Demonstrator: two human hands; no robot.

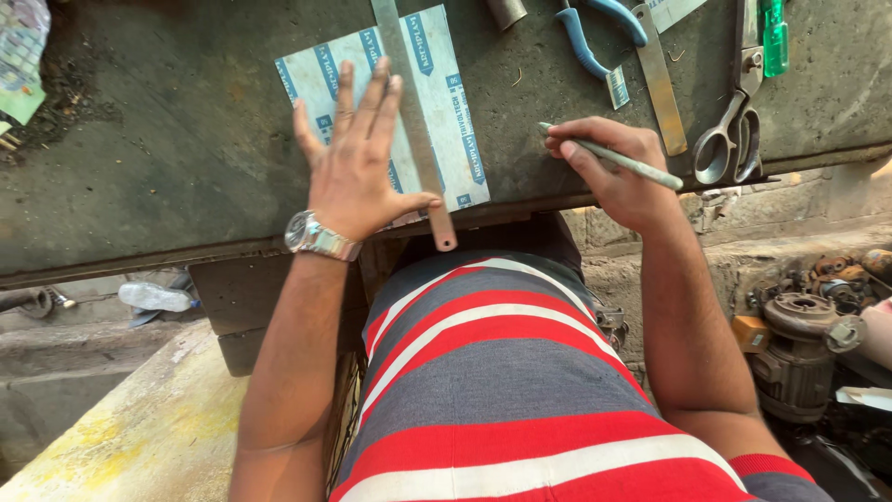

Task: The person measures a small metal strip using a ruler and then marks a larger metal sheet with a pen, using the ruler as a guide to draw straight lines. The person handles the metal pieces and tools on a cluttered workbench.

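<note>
My left hand (358, 163) lies flat, fingers spread, on a pale sheet with blue printed film (446, 102) on the dark workbench (167, 158). Its thumb presses a long steel ruler (413, 121) that runs across the sheet from the far edge to past the bench's near edge. My right hand (609, 172) holds a thin metal scriber (618, 160) like a pen, its tip pointing left, just right of the sheet. A metal watch (316, 235) is on my left wrist.
On the bench at the back right lie blue-handled pliers (585, 42), a flat steel bar (658, 79), large scissors (732, 130) and a green-handled tool (774, 37). An old electric motor (799, 349) sits on the floor to the right. A plastic bottle (153, 297) lies under the bench, left.
</note>
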